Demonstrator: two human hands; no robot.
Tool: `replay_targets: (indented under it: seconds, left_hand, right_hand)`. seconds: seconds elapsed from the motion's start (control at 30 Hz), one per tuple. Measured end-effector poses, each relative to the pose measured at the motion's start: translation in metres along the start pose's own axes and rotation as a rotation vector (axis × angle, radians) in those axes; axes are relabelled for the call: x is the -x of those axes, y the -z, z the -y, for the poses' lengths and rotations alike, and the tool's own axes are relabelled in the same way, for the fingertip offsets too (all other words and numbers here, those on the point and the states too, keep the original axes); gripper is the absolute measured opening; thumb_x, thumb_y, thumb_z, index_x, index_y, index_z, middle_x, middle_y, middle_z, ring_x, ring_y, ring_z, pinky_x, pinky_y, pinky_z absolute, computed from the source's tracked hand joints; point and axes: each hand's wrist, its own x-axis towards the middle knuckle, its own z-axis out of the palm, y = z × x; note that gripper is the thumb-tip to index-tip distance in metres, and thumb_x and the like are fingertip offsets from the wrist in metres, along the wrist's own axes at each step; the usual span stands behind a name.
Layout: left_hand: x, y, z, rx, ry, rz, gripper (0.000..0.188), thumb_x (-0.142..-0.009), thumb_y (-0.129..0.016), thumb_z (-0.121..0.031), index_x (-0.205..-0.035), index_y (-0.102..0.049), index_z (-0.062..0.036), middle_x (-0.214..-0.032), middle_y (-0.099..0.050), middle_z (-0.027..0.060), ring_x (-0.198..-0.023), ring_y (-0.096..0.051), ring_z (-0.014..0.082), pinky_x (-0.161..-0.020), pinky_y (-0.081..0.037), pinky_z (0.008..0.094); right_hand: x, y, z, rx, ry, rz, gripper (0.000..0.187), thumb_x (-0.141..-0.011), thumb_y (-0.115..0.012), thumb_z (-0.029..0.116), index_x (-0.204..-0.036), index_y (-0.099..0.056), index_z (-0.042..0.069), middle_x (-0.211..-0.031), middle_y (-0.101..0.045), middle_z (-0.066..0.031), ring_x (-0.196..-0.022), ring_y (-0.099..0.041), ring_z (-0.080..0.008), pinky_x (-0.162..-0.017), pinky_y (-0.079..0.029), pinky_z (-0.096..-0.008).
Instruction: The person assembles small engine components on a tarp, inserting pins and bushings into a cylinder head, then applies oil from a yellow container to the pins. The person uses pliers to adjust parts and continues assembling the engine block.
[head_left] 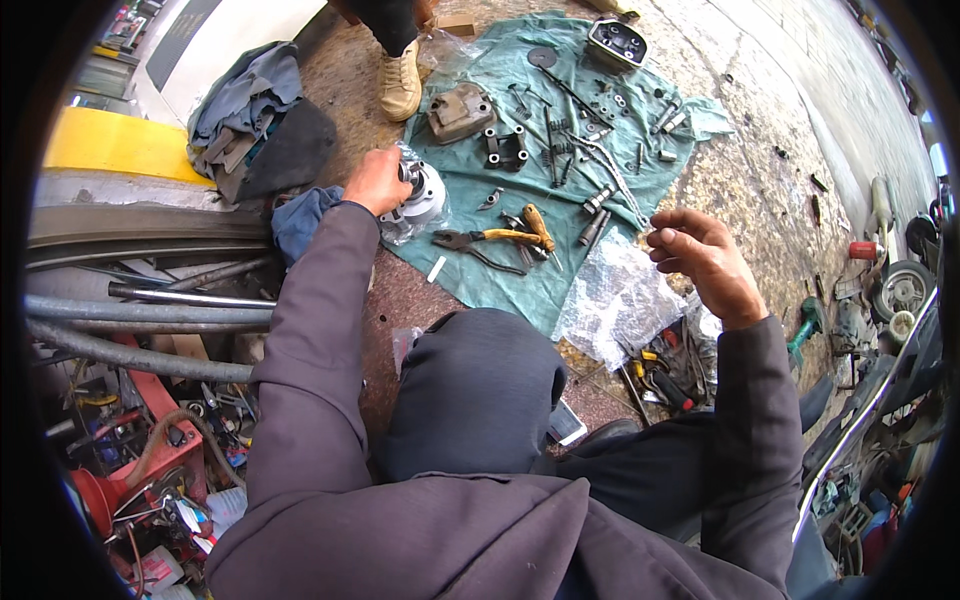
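Note:
My left hand has its fingers closed on the near-left side of a silver metal engine part, which rests on clear plastic at the left edge of a green cloth. Some of those fingertips are hidden behind the part. My right hand hovers by the cloth's right edge, fingers loosely bent and apart, with nothing visible in them. Close to its fingertips lies a metal chain. Yellow-handled pliers and a yellow-handled screwdriver lie between the hands.
A valve cover, a brownish cover, a rocker holder and several springs and bolts lie on the cloth. Another person's shoe stands at its far left corner. Clear bubble wrap lies near right; metal pipes stretch along the left.

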Motion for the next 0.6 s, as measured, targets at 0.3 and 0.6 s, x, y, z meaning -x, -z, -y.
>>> replay_targets:
  seconds: [0.3,0.6]
  left_hand:
    - [-0.008,-0.008,-0.012,-0.194,0.019,0.130,0.037,-0.071,-0.070,-0.013,-0.103,-0.059,0.0025,-0.100,-0.064,0.0290,-0.097,-0.062,0.0472,-0.086,-0.050,0.0521]
    - [-0.013,-0.011,-0.010,-0.067,0.001,0.088,0.036,-0.070,-0.070,-0.014,-0.102,-0.064,0.0018,-0.101,-0.067,0.0267,-0.095,-0.065,0.0414,-0.085,-0.051,0.0490]
  right_hand:
    - [0.004,0.007,-0.003,0.047,-0.011,-0.022,0.037,-0.092,-0.066,0.022,-0.120,-0.059,-0.001,-0.100,-0.066,-0.0083,-0.089,-0.064,-0.0154,-0.079,-0.052,-0.0300]
    - [0.008,0.015,-0.005,0.045,0.005,-0.030,0.038,-0.092,-0.066,0.024,-0.118,-0.060,-0.002,-0.099,-0.067,-0.0085,-0.088,-0.063,-0.0150,-0.078,-0.050,-0.0293]
